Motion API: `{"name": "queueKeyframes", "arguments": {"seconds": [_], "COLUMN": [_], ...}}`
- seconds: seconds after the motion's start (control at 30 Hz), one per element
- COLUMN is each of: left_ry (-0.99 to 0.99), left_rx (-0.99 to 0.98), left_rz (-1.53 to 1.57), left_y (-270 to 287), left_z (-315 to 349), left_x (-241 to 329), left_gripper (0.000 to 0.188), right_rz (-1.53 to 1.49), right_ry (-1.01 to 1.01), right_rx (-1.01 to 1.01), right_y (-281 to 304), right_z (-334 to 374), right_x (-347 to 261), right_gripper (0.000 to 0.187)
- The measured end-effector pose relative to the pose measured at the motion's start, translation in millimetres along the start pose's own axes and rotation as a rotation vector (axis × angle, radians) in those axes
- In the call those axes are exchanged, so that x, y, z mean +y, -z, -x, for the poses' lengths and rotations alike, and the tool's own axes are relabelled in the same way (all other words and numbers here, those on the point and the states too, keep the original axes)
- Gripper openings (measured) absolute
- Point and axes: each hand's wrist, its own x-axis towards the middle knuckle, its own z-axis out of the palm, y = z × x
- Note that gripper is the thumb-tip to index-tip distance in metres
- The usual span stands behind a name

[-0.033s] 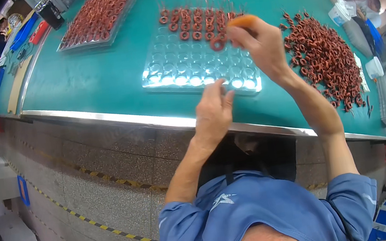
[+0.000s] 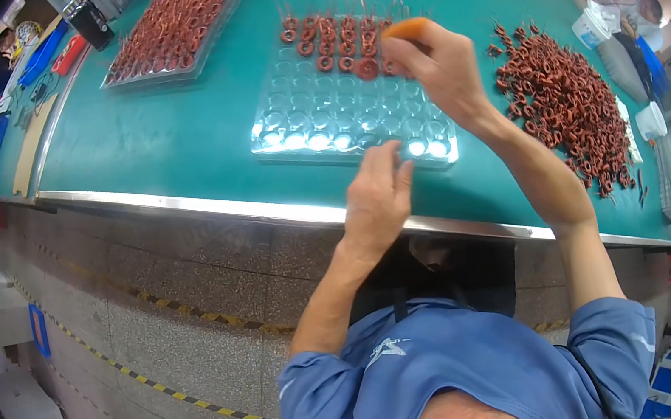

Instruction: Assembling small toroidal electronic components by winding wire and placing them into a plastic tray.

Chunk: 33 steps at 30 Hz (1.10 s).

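Observation:
A clear plastic tray (image 2: 318, 145) with round pockets lies on the table in front of me. Its far rows hold small reddish-brown wire-wound ring coils (image 2: 326, 39) with thin leads sticking up; the nearer pockets are bare. My right hand (image 2: 444, 66), with an orange cover on one finger, is pinched over the filled rows at the tray's right. A ring coil (image 2: 367, 69) hangs by the fingertips, seemingly held by its leads, which the hand partly hides. At the tray's near edge, my left hand (image 2: 378, 195) rests with index finger and thumb apart, gripping nothing visible.
A heap of loose ring coils (image 2: 565, 104) spreads over the green table (image 2: 171, 138) at right. Another clear tray (image 2: 182, 30), full of coils, stands at the back left beside a dark cup (image 2: 86, 23). White tubs (image 2: 589, 26) stand at far right. The metal table edge (image 2: 207, 208) runs before me.
My right hand and the ring coil at its fingertips have shifted slightly left and away from me, over the filled rows. The left hand stays at the tray's near edge.

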Motion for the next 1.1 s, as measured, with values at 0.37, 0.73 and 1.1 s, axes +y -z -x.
{"name": "queueKeyframes", "arguments": {"seconds": [0.37, 0.73, 1.1], "left_ry": [-0.017, 0.135, 0.125], "left_rx": [0.045, -0.024, -0.057], "left_rz": [0.071, 0.054, 0.041], "left_y": [3, 10, -1], "left_z": [-3, -7, -6], "left_x": [-4, 0, -1], "left_gripper": [0.02, 0.022, 0.022], "right_rz": [0.379, 0.589, 1.141], "right_ry": [0.281, 0.349, 0.148], "right_rx": [-0.187, -0.092, -0.69], "right_y": [-101, 29, 179], "right_z": [-79, -67, 75], "right_x": [77, 67, 98], "right_gripper": [0.023, 0.03, 0.033]}}
